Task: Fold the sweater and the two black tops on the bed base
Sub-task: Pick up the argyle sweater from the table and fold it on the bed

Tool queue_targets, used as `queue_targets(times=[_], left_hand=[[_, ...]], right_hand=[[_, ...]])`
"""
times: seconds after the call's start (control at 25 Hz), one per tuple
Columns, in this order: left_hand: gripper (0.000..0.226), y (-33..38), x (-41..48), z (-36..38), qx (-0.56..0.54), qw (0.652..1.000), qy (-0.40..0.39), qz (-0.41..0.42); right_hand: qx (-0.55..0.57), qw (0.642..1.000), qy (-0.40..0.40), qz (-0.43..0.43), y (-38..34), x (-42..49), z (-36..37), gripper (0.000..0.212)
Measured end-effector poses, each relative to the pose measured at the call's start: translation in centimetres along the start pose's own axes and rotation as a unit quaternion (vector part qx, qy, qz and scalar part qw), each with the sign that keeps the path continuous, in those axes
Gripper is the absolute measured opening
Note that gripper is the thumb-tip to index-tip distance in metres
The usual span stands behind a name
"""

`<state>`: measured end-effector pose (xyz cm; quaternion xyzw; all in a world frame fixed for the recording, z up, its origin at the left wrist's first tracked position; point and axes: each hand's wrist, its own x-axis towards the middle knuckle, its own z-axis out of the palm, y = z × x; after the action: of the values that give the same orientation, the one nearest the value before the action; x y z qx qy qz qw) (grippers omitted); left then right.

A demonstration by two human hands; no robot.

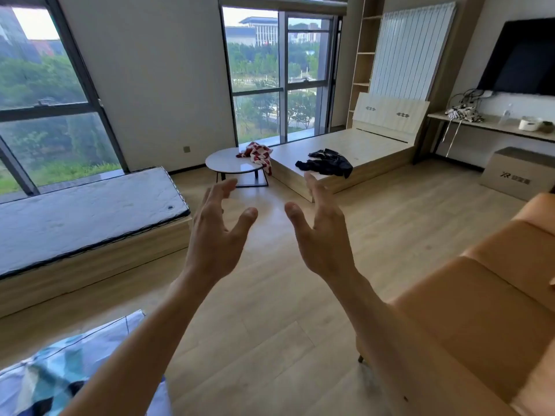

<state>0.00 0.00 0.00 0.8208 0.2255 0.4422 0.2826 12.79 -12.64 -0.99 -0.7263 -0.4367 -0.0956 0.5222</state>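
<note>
A red-and-white patterned sweater [258, 156] lies crumpled across the edge of the round table and the corner of the wooden bed base [372, 145]. A heap of black tops [326, 163] sits on the near end of the bed base; I cannot separate the two pieces. My left hand [217, 232] and my right hand [322, 232] are raised in front of me, palms facing each other, fingers spread, holding nothing. Both hands are far from the clothes, with floor between.
A round grey table [228, 163] stands left of the bed base. A low platform with a grey mattress [84, 211] runs along the left windows. An orange sofa [486, 295] is at my right, a cardboard box [519, 172] beyond it. Wooden floor lies between.
</note>
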Motion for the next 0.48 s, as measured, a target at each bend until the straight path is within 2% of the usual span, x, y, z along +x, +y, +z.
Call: queue_targets(times=[0.24,0.48], left_hand=[[0.059,-5.1,7.8,6.3,-0.008,0.997,-0.007,-0.07],[0.05,-8.7,14.9,11.7,-0.033,0.996,-0.007,-0.083]], right_hand=[[0.042,0.996,-0.017,0.078,7.3,7.9,3.7,0.066],[0.061,0.994,-0.035,0.088,12.7,15.4,7.1,0.064]])
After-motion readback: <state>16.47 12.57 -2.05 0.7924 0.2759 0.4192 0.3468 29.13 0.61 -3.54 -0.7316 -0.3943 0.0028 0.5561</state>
